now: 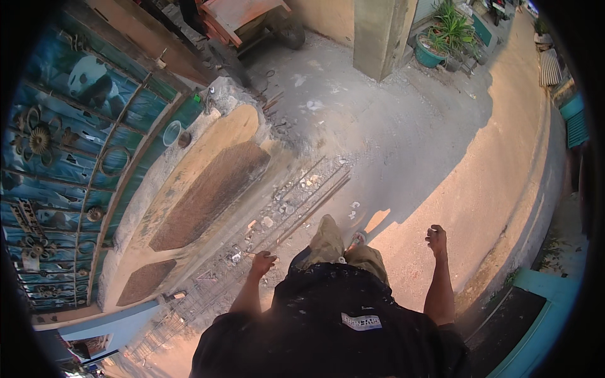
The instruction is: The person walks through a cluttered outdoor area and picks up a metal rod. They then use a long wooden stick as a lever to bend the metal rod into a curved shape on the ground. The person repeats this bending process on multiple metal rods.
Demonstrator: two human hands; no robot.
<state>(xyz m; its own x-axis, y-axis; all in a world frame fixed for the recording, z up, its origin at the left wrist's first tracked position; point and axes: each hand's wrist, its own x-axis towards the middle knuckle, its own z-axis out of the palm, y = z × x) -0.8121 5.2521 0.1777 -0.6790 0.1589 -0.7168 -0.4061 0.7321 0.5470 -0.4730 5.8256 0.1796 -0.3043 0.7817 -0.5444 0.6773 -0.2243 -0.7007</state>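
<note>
My left hand point(263, 262) hangs at my left side, fingers curled together. A short, thin, pale thing shows at its fingertips, too small to name; it may belong to the rubble behind. Out to my right, over the sunlit road, my right hand point(435, 238) is raised with its fingers bent in, and nothing sticks out of it. Neither hand touches anything around me. Below my dark shirt point(302, 315) show my khaki trousers point(328, 242) and part of one foot.
Long rods point(312, 211) lie among broken stones beside a low wall point(189, 183) with dark panels. A clear plastic cup point(172, 133) stands on its top, by a metal gate point(82, 157). Ahead are an orange cart point(242, 16), a concrete pillar point(381, 38) and a green plant pot point(430, 53).
</note>
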